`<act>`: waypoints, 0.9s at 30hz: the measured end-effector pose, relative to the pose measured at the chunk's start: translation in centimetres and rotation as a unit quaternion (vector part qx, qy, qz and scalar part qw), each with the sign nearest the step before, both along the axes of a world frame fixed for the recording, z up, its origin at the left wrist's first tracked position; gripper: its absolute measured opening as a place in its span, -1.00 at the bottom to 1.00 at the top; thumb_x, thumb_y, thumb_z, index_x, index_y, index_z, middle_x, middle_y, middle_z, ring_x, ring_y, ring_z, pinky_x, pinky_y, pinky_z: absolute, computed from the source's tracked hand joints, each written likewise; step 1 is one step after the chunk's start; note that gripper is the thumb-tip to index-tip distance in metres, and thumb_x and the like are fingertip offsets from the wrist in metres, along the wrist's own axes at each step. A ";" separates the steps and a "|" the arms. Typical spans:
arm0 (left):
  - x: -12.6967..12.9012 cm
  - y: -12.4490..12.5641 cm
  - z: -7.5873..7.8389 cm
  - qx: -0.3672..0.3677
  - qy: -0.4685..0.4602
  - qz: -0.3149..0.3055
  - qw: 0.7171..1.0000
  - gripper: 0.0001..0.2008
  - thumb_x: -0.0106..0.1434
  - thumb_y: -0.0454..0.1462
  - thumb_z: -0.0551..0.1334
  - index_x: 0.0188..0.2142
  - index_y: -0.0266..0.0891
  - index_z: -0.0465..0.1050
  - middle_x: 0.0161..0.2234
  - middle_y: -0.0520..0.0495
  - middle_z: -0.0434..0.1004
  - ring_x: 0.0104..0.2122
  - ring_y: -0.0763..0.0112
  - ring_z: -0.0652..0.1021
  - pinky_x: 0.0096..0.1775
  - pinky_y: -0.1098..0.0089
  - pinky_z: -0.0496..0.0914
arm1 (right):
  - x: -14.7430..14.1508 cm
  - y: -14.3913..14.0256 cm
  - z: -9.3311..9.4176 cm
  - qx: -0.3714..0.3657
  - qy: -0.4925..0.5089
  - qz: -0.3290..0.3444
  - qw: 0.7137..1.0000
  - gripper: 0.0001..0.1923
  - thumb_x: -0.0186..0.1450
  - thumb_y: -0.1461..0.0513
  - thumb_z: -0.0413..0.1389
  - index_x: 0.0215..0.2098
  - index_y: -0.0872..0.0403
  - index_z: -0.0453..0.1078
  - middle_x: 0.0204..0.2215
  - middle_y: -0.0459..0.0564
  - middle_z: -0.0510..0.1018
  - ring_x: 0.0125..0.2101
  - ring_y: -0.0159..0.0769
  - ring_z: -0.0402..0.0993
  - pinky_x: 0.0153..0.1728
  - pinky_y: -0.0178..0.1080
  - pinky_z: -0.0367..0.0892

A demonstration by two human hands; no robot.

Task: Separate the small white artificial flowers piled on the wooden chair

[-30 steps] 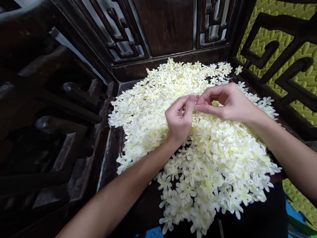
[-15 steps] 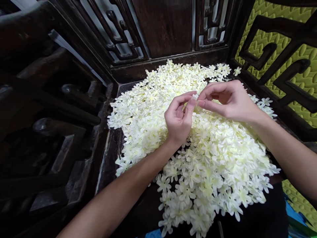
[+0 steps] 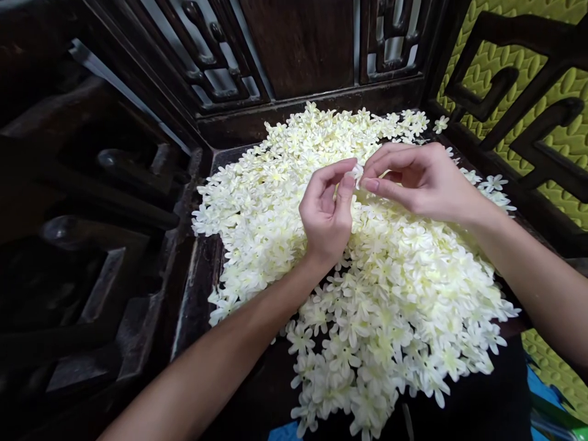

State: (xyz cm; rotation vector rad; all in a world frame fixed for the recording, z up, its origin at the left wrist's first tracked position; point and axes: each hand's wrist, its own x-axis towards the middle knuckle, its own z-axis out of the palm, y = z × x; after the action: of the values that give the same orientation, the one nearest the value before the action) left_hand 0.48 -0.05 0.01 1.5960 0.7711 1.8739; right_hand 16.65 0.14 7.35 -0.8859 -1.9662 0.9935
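A wide heap of white, pale-yellow-centred flowers [image 3: 257,208] covers the seat of a dark wooden chair. Over the middle of the heap my two hands meet at the fingertips. Between them shows a small white flower [image 3: 358,174], mostly covered by fingers. My left hand [image 3: 327,208] pinches it from the left with thumb and forefinger. From the right, the thumb and forefinger of my right hand [image 3: 416,180] are closed on the same flower. Its underside and any stem are hidden.
The carved wooden chair back [image 3: 298,49] rises behind the heap. Openwork armrests flank it, the left one [image 3: 110,239] in shadow. A yellow-green leaf-patterned mat [image 3: 560,150] shows beyond the right armrest. Near the bottom edge, flowers spill over dark cloth.
Both hands have shifted slightly up and left in the picture, along with the view. The fingertips have drawn a little apart, and more of the white flower shows between them.
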 end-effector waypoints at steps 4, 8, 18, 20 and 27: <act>0.0 0.1 -0.2 0.000 -0.011 -0.006 1.000 -0.91 0.33 -0.20 0.26 -0.19 -0.13 0.44 -0.13 -0.03 0.56 -0.01 0.38 0.59 0.06 0.27 0.52 | -0.2 -0.1 0.1 0.001 0.006 0.002 1.000 -0.92 0.26 0.22 0.30 -0.33 0.08 0.57 -0.23 0.01 0.57 -0.46 -0.42 0.36 -0.58 -0.29 0.23; 0.0 0.0 -0.5 -0.028 0.000 0.002 1.000 -0.84 0.36 -0.13 0.22 -0.20 -0.14 0.47 -0.09 -0.07 0.57 -0.01 0.34 0.59 0.04 0.25 0.53 | -0.2 -0.3 0.2 -0.015 0.023 -0.012 1.000 -0.89 0.26 0.18 0.31 -0.33 0.06 0.56 -0.29 -0.02 0.58 -0.48 -0.41 0.35 -0.59 -0.27 0.20; 0.0 -0.3 -0.1 -0.026 0.007 0.004 1.000 -0.82 0.34 -0.10 0.24 -0.19 -0.14 0.48 -0.12 -0.07 0.60 -0.02 0.32 0.60 0.09 0.20 0.50 | 0.2 -0.1 0.1 -0.043 0.023 0.017 0.999 -0.81 0.28 0.08 0.29 -0.31 0.03 0.53 -0.41 -0.05 0.53 -0.56 -0.41 0.26 -0.66 -0.26 0.10; 0.0 -0.3 -0.2 -0.028 0.009 0.000 1.000 -0.82 0.34 -0.11 0.24 -0.18 -0.13 0.49 -0.12 -0.08 0.60 -0.03 0.32 0.60 0.07 0.21 0.51 | 0.2 0.0 0.0 -0.049 0.025 0.022 0.998 -0.80 0.29 0.06 0.28 -0.28 0.02 0.54 -0.44 -0.06 0.52 -0.58 -0.41 0.24 -0.67 -0.26 0.09; 0.0 -0.2 -0.3 -0.028 0.001 -0.007 1.000 -0.82 0.34 -0.11 0.24 -0.17 -0.13 0.49 -0.11 -0.08 0.60 -0.06 0.33 0.61 0.02 0.21 0.55 | 0.3 0.1 -0.1 -0.054 0.037 0.026 0.998 -0.77 0.26 0.04 0.30 -0.29 0.03 0.54 -0.39 -0.03 0.55 -0.49 -0.37 0.37 -0.60 -0.27 0.21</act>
State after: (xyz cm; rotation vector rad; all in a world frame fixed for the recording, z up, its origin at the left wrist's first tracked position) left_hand 0.52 -0.27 -0.27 1.5664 0.8033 1.8247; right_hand 16.96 0.27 7.26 -0.8490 -1.8962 1.1548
